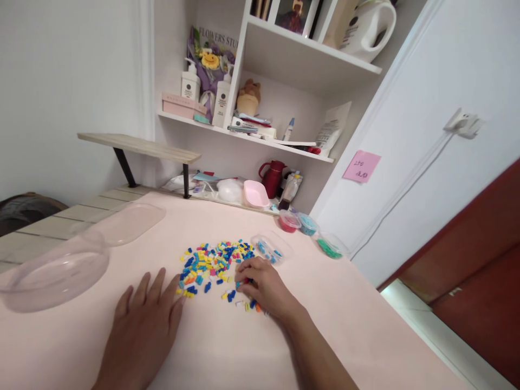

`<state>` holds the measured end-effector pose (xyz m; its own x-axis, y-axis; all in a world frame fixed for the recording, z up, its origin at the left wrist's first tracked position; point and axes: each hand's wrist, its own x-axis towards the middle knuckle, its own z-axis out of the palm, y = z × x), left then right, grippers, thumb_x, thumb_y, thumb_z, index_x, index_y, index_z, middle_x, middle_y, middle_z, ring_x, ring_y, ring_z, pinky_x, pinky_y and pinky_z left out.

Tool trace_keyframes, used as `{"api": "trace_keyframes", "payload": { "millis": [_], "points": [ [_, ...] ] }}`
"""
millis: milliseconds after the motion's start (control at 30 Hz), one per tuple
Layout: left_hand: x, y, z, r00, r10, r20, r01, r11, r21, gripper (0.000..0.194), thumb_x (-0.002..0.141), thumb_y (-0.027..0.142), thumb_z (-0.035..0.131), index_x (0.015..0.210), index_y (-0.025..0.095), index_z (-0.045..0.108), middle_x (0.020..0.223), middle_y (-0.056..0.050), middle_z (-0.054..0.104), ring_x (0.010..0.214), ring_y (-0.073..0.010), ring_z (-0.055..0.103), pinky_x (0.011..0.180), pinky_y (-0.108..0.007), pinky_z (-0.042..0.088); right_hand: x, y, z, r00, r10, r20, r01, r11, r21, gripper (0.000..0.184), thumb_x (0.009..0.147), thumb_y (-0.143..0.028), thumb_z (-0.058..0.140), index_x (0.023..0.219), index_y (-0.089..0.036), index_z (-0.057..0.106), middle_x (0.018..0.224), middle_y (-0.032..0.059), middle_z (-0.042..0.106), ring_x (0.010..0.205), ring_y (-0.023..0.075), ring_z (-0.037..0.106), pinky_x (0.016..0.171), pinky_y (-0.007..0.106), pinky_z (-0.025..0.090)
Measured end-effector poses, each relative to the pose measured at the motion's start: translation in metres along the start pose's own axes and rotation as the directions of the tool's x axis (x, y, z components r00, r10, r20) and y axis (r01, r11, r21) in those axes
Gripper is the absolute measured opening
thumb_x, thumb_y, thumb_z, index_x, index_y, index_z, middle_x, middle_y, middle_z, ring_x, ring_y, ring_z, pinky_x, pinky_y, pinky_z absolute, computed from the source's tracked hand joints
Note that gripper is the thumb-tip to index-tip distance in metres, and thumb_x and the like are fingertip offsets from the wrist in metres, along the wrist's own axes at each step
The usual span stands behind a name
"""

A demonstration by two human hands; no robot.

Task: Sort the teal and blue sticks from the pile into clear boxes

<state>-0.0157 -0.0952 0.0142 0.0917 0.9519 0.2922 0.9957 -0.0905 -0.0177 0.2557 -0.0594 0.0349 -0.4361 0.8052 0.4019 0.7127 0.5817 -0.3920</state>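
A spread of tiny building bricks [215, 261] in blue, yellow, white, red and orange lies on the pale pink tabletop [219, 346]. My left hand [142, 319] rests flat with fingers apart, its fingertips beside the heap's left edge and nothing held. At the heap's right side, my right hand [262, 284] reaches down with thumb and fingers curled together among the bricks. Bits of blue show by its fingertips, but what it grips is partly hidden. Just behind that hand sits a small clear tub [271, 248] with blue and white bricks inside.
Tubs of red [289, 222], light blue [307, 224] and green pieces [329, 248] line the right back edge. On the left are a clear oval container [60, 276] and a clear lid [130, 225]. A wooden riser [138, 147], a pink dish [255, 194] and a red jug [274, 177] stand behind.
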Motion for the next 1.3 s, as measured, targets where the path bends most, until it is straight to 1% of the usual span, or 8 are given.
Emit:
{"api": "trace_keyframes", "payload": {
  "millis": [167,300,500,633,800,1000,1167,1300],
  "points": [
    [-0.001,-0.001,0.000,1.000,0.002,-0.011,-0.002,1.000,-0.005,0.053,0.092,0.038,0.033,0.137,0.024,0.058,0.151,-0.008,0.049,0.142,-0.0327,0.040,0.117,-0.053,0.025,0.000,-0.001,-0.002,0.998,-0.014,-0.066,0.016,0.999,0.040,0.010,0.083,-0.022,0.075,0.091,-0.026,0.074,0.108,0.0041,0.071,0.102,0.0222,0.064,0.095,0.039,0.045],
    [-0.001,-0.002,0.002,1.000,0.004,-0.022,-0.004,0.999,-0.038,0.052,0.091,0.038,0.035,0.135,0.025,0.059,0.150,-0.009,0.050,0.141,-0.0332,0.041,0.117,-0.054,0.025,-0.004,0.008,-0.028,0.975,0.004,-0.221,0.007,0.999,0.050,0.010,0.090,-0.031,0.065,0.095,-0.026,0.074,0.108,0.0070,0.070,0.103,0.0241,0.063,0.093,0.041,0.048],
    [0.000,-0.003,0.006,0.999,0.007,-0.048,-0.010,0.998,-0.065,0.053,0.090,0.037,0.036,0.135,0.023,0.060,0.149,-0.011,0.051,0.141,-0.0351,0.040,0.117,-0.056,0.024,-0.007,0.058,-0.091,0.887,0.096,-0.451,-0.186,0.970,-0.158,0.019,0.092,-0.038,0.060,0.095,-0.025,0.072,0.104,0.0087,0.071,0.102,0.0281,0.064,0.093,0.046,0.048],
    [-0.001,-0.005,0.010,0.999,0.004,-0.055,-0.007,0.998,-0.065,0.053,0.090,0.038,0.035,0.134,0.024,0.060,0.149,-0.010,0.051,0.141,-0.0348,0.041,0.116,-0.056,0.025,-0.008,0.087,-0.101,0.893,0.127,-0.432,-0.277,0.912,-0.303,0.022,0.091,-0.035,0.057,0.100,-0.022,0.073,0.106,0.0104,0.070,0.100,0.0292,0.064,0.088,0.046,0.050],
    [-0.001,-0.005,0.009,0.999,0.007,-0.042,-0.009,0.999,-0.040,0.053,0.091,0.039,0.035,0.136,0.026,0.058,0.151,-0.008,0.049,0.143,-0.0333,0.039,0.117,-0.055,0.025,-0.004,0.071,-0.080,0.908,0.116,-0.401,-0.217,0.952,-0.216,0.024,0.094,-0.031,0.054,0.110,-0.023,0.070,0.109,0.0098,0.069,0.100,0.0266,0.064,0.087,0.042,0.051],
    [-0.001,0.000,-0.001,1.000,-0.007,0.026,0.008,0.999,-0.038,0.052,0.092,0.038,0.035,0.139,0.028,0.055,0.153,-0.007,0.046,0.144,-0.0324,0.037,0.117,-0.054,0.024,0.021,-0.006,-0.011,0.986,-0.093,-0.141,0.093,0.996,-0.005,0.021,0.093,-0.018,0.052,0.098,-0.026,0.071,0.103,0.0053,0.071,0.098,0.0214,0.063,0.090,0.038,0.048],
    [-0.002,-0.001,-0.001,1.000,0.007,0.014,-0.006,0.998,-0.069,0.051,0.093,0.039,0.035,0.138,0.025,0.056,0.153,-0.009,0.046,0.144,-0.0339,0.036,0.116,-0.056,0.025,0.039,-0.064,0.042,0.967,-0.251,-0.035,0.248,0.966,-0.073,0.030,0.091,-0.024,0.060,0.120,-0.029,0.062,0.121,0.0067,0.064,0.110,0.0236,0.056,0.093,0.040,0.041],
    [-0.001,-0.003,0.004,1.000,0.014,0.013,-0.012,0.995,-0.094,0.049,0.093,0.036,0.036,0.135,0.024,0.060,0.152,-0.010,0.047,0.144,-0.0340,0.037,0.116,-0.057,0.025,0.050,-0.077,0.058,0.962,-0.272,0.021,0.272,0.950,-0.153,0.035,0.091,-0.028,0.061,0.126,-0.030,0.056,0.123,0.0069,0.061,0.108,0.0248,0.053,0.092,0.042,0.038]
  ]
}}
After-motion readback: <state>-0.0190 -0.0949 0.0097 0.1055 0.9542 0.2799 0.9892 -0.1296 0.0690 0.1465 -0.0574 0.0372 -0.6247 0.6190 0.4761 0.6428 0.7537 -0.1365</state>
